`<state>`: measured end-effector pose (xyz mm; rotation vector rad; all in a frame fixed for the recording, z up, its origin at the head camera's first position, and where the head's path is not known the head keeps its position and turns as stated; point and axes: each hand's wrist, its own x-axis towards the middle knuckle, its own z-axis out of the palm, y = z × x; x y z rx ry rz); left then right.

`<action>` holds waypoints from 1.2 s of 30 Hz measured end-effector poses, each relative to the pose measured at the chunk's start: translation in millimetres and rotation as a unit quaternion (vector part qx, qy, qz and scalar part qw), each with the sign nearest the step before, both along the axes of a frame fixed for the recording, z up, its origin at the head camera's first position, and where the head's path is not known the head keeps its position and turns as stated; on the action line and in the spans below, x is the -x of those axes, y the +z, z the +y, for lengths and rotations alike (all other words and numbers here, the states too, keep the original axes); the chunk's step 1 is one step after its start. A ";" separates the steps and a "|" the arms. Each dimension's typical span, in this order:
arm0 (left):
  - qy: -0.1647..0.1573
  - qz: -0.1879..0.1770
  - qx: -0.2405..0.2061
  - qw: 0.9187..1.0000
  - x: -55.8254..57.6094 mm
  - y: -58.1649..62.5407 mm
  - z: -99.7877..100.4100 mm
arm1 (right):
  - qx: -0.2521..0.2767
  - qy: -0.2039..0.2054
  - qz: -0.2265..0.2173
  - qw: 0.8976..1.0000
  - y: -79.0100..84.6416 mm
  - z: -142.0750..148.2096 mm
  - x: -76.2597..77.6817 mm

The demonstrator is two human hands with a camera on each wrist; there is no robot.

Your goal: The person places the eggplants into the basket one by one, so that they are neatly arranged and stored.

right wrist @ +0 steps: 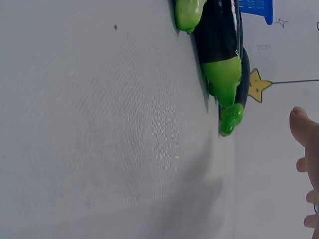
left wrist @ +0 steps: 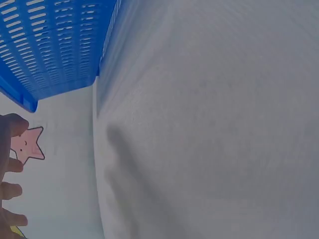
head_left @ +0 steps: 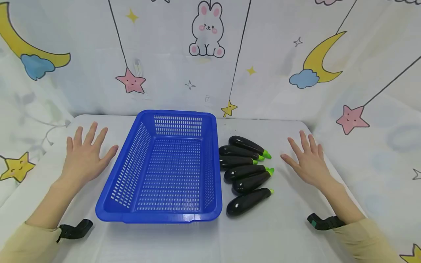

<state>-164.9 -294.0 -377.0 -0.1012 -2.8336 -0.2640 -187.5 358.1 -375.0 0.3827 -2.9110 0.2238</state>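
Note:
In the head view a blue plastic basket [head_left: 177, 217] with slotted walls stands on the white table, nothing inside it. Along its right side lie several glossy dark eggplants [head_left: 248, 202] with green stem ends pointing right. My left hand [head_left: 83, 157], fingers spread and holding nothing, is left of the basket. Spread as well, my right hand [head_left: 309, 162] is to the right of the eggplants, apart from them. The left wrist view catches the basket's side [left wrist: 55, 50] and some left fingertips [left wrist: 12, 191]. Green eggplant tips [right wrist: 223, 79] and the right thumb [right wrist: 301, 124] show in the right wrist view.
A white cloth covers the table [head_left: 158, 243]. Behind it and at both sides hangs a pale curtain [head_left: 171, 62] printed with stars, moons and a rabbit. Black wrist devices [head_left: 76, 230] sit at both beige sleeves [head_left: 365, 241].

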 end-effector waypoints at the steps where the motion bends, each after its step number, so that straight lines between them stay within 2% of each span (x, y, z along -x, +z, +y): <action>1: -0.005 -0.002 -0.010 1.000 1.2 -1.8 2.1 | 0.004 0.003 -0.002 1.000 -0.6 -2.5 1.2; 5: -0.022 -0.009 -0.046 0.999 6.3 -8.2 8.4 | 0.024 0.015 -0.003 1.000 -2.0 -12.8 7.0; 8: -0.029 -0.018 -0.092 0.995 10.1 -11.7 12.5 | 0.046 0.022 -0.002 0.999 -1.6 -20.9 12.8; 13: -0.039 -0.035 -0.184 0.982 16.6 -16.4 18.1 | 0.085 0.037 -0.017 0.996 0.0 -32.7 22.5; 18: -0.055 -0.049 -0.235 0.969 21.1 -19.7 21.4 | 0.101 0.051 -0.048 0.992 1.3 -42.3 30.7; 21: -0.061 -0.069 -0.283 0.955 21.7 -21.2 23.8 | 0.106 0.061 -0.057 0.991 2.8 -48.1 35.0; 25: -0.065 -0.093 -0.356 0.928 22.1 -27.0 26.3 | 0.118 0.075 -0.064 0.988 2.9 -54.3 42.0; 29: -0.091 -0.107 -0.415 0.899 20.8 -34.1 27.0 | 0.131 0.088 -0.071 0.985 1.9 -60.5 49.1; 30: -0.104 -0.113 -0.431 0.889 20.1 -35.2 27.5 | 0.134 0.091 -0.071 0.984 2.2 -62.2 50.4; 31: -0.120 -0.126 -0.460 0.871 19.1 -35.5 28.6 | 0.138 0.094 -0.072 0.983 2.8 -63.9 51.6; 33: -0.157 -0.162 -0.515 0.827 16.8 -34.9 31.7 | 0.143 0.100 -0.072 0.982 3.8 -66.9 53.9; 35: -0.183 -0.216 -0.568 0.773 13.3 -33.3 35.4 | 0.149 0.105 -0.073 0.981 4.5 -69.8 56.1; 36: -0.193 -0.246 -0.596 0.740 11.5 -32.0 37.4 | 0.152 0.107 -0.075 0.980 4.8 -71.3 57.2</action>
